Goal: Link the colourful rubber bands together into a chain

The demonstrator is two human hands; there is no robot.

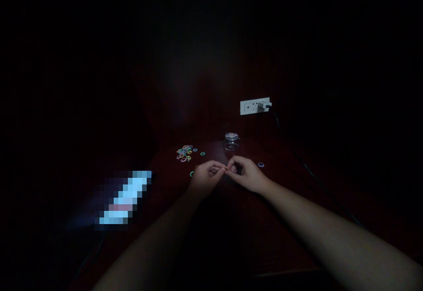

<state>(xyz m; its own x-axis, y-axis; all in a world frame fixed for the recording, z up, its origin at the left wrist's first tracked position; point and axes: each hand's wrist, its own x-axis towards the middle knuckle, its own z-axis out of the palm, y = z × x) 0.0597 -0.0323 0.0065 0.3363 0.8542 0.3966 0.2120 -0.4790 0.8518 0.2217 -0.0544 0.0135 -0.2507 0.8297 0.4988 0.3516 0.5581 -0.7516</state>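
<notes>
Grip: left hand (207, 177) and right hand (246, 174) pinch a small reddish band (226, 168) between them, before the jar (231, 142)
Surface: dark red tabletop (264, 225)
Room: very dark
Writing: jar lid's print illegible

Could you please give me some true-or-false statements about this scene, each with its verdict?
1. The clear jar has its lid off. False: the lid is on.
2. The left hand and right hand meet at a small thin object. True.
3. The pile of colored rings lies right of the jar. False: the pile of colored rings is left of it.
4. A white adapter is plugged into the wall socket. True.
</notes>
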